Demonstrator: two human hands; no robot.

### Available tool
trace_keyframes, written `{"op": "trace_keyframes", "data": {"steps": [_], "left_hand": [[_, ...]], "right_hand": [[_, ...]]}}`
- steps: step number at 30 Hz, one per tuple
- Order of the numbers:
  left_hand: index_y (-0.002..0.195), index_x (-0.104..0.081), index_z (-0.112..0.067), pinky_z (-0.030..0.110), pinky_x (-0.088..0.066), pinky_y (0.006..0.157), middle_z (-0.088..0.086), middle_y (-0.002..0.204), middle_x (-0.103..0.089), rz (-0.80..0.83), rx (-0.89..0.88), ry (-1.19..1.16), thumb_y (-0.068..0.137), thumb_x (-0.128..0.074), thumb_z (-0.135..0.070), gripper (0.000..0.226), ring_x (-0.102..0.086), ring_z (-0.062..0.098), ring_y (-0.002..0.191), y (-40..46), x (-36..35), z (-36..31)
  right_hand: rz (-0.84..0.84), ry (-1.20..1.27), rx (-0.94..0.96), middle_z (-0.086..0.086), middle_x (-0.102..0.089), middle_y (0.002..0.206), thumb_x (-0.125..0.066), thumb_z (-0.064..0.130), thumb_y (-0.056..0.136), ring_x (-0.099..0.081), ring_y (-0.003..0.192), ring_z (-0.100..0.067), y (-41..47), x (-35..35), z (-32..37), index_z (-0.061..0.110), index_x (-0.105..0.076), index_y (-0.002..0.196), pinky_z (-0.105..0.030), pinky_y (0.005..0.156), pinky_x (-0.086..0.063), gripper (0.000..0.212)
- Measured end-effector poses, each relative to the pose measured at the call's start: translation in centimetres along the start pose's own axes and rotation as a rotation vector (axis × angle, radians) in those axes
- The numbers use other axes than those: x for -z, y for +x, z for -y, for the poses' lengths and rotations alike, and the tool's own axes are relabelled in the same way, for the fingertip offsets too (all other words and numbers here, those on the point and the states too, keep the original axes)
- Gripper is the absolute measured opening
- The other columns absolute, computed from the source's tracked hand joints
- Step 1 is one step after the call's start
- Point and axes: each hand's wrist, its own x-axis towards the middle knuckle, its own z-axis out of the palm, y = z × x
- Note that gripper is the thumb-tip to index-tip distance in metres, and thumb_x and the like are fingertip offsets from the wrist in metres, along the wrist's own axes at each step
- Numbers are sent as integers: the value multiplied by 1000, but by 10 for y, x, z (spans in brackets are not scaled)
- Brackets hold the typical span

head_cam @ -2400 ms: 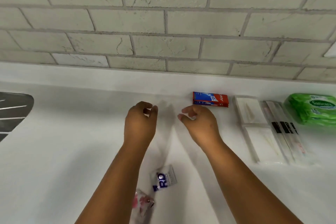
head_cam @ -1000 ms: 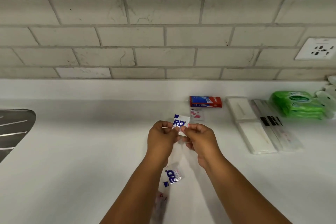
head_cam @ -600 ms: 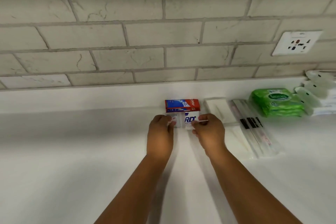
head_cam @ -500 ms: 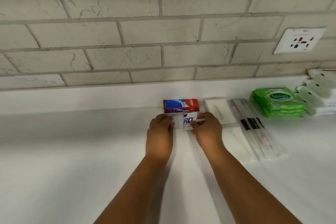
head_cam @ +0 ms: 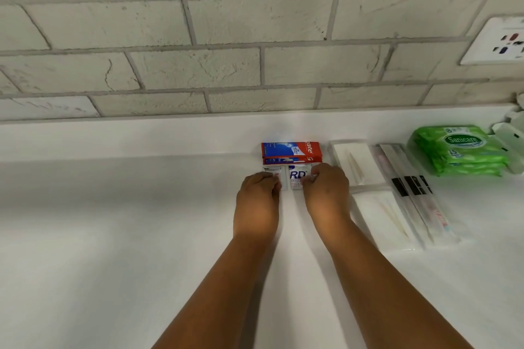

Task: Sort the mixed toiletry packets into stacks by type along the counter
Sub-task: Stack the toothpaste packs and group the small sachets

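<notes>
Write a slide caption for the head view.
Both hands set sachets beside a toothpaste box on the counter.

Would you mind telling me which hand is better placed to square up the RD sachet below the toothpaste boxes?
The right hand: its fingers already rest on the RD sachet, while the left hand is on the neighbouring white packet.
</notes>
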Motion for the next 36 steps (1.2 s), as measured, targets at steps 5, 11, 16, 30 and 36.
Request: {"op": "trace_keyframes", "data": {"steps": [5,11,16,30,36], "left_hand": [[113,-70,-8,19,-36,97,9,115,-68,-26,1,-33,94,-59,-22,26,-59,24,110,-1,3,1],[103,-72,-11,21,-42,92,6,110,-69,-133,-28,-79,92,-62,-17,16,-61,22,103,-7,41,-3],[103,-73,-12,22,-43,87,2,108,-70,-101,56,-92,93,-59,-17,17,-62,18,100,-44,97,6],[130,-56,-27,25,-38,93,-11,129,-51,258,206,236,82,-64,-54,55,-41,14,120,-167,141,43],[115,-60,-31,27,-41,86,-11,116,-55,243,172,156,78,-71,-45,41,-45,13,108,-172,142,39]], "right_hand": [[-9,29,17,-13,-61,100,-62,17,90,-59,83,-24,-7,6,5,7,-65,105,-24,66,-38,19],[-16,142,128,-9,-64,93,-67,20,87,-53,77,-15,-43,32,15,8,-68,100,-12,61,-32,18],[164,236,63,0,-63,100,-67,29,87,-58,86,-11,-94,52,28,16,-65,107,-18,77,-42,24],[470,30,276,-2,-50,123,-63,26,90,-51,116,-17,-202,32,33,21,-54,132,-23,96,-42,44],[538,-17,403,-2,-47,123,-57,22,93,-49,116,-18,-203,35,38,22,-49,137,-26,101,-40,45]]}}
